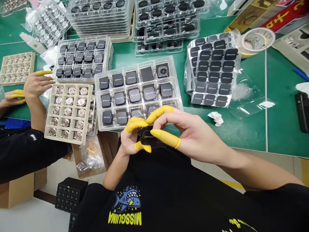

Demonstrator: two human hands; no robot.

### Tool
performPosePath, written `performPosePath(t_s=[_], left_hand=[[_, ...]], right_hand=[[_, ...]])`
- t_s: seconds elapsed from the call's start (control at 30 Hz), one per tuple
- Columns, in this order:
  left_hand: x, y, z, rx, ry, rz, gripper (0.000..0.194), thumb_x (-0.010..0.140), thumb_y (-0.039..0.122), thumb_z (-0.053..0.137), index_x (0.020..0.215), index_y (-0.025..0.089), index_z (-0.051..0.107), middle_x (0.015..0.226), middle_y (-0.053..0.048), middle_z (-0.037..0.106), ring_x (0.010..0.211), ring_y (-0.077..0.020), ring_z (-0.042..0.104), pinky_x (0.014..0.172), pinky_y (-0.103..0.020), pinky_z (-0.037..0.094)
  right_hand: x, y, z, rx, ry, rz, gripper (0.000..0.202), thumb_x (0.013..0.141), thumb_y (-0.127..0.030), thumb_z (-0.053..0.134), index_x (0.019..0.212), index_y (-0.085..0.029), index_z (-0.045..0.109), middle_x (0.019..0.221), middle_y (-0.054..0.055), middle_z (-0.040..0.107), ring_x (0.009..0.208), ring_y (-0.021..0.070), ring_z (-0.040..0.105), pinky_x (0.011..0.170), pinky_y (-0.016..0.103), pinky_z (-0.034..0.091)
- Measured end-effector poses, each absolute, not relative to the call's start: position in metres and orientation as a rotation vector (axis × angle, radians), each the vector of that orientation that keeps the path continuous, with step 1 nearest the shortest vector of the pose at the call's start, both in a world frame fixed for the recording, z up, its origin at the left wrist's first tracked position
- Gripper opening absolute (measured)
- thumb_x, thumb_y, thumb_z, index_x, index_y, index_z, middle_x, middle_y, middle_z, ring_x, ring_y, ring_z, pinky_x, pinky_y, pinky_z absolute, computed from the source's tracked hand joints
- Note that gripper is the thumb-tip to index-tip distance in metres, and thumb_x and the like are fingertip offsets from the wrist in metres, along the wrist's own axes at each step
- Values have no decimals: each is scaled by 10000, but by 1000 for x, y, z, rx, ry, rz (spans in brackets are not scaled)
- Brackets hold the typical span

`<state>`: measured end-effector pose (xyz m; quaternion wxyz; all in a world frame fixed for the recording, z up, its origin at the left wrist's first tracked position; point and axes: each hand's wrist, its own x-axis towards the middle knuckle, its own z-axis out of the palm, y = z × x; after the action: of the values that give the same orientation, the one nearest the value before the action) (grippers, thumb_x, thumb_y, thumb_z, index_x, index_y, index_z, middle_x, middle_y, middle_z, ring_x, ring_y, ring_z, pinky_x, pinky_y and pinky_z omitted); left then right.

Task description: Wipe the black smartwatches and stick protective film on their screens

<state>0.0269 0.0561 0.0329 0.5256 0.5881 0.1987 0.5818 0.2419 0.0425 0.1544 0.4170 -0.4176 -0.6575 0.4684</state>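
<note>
My left hand (pixel 132 137), with yellow finger cots on, grips a black square smartwatch (pixel 147 136) by its edges just in front of the tray. White "HiFuture" lettering shows on its dark face. Thumb and forefinger of my right hand (pixel 178 130), also in yellow cots, are closed at the watch's right side; whether they pinch the watch or a film on it is hidden. Behind both hands lies a clear plastic tray (pixel 177 93) of similar watch bodies, most lettered side up. One at the top right shows its sensor back (pixel 163 70).
Sheets of black lettered stickers (pixel 214 66) lie right, near a tape roll (pixel 258 40) and crumpled white paper (pixel 215 118). Stacked trays (pixel 101 19) stand behind. Left are a beige tray of round watch parts (pixel 67 111) and another person's hand (pixel 36 84).
</note>
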Motion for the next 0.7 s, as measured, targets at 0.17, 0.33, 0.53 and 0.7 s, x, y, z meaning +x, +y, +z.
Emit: performPosePath(t_s=[0.17, 0.33, 0.53, 0.7], left_hand=[[27, 56, 33, 1427, 490, 1395, 698, 826, 702, 1000, 1405, 343, 848, 1138, -59, 772, 1053, -224, 730, 884, -332, 619], [26, 56, 32, 1432, 522, 1399, 666, 836, 698, 1001, 1377, 340, 848, 1138, -63, 770, 1047, -235, 743, 887, -353, 627], [26, 58, 32, 1447, 489, 1398, 652, 861, 686, 990, 1387, 329, 842, 1140, -65, 760, 1045, -232, 737, 891, -354, 620], [26, 58, 34, 1464, 488, 1403, 653, 871, 707, 972, 1383, 323, 841, 1123, -65, 759, 1033, -235, 744, 879, -354, 627]], right_hand=[[242, 43, 155, -1042, -1650, 1179, 140, 1067, -217, 773, 942, -272, 741, 1038, 6, 802, 940, 173, 717, 835, 297, 591], [242, 42, 156, -1045, -1653, 1174, 138, 1046, -183, 769, 943, -269, 737, 1050, 8, 809, 951, 177, 729, 825, 301, 597], [242, 42, 156, -1046, -1658, 1169, 147, 1055, -197, 771, 933, -271, 733, 1053, 1, 812, 962, 173, 734, 825, 294, 597], [242, 42, 154, -1039, -1657, 1167, 147, 1049, -192, 776, 937, -276, 734, 1063, -1, 817, 962, 180, 743, 821, 300, 596]])
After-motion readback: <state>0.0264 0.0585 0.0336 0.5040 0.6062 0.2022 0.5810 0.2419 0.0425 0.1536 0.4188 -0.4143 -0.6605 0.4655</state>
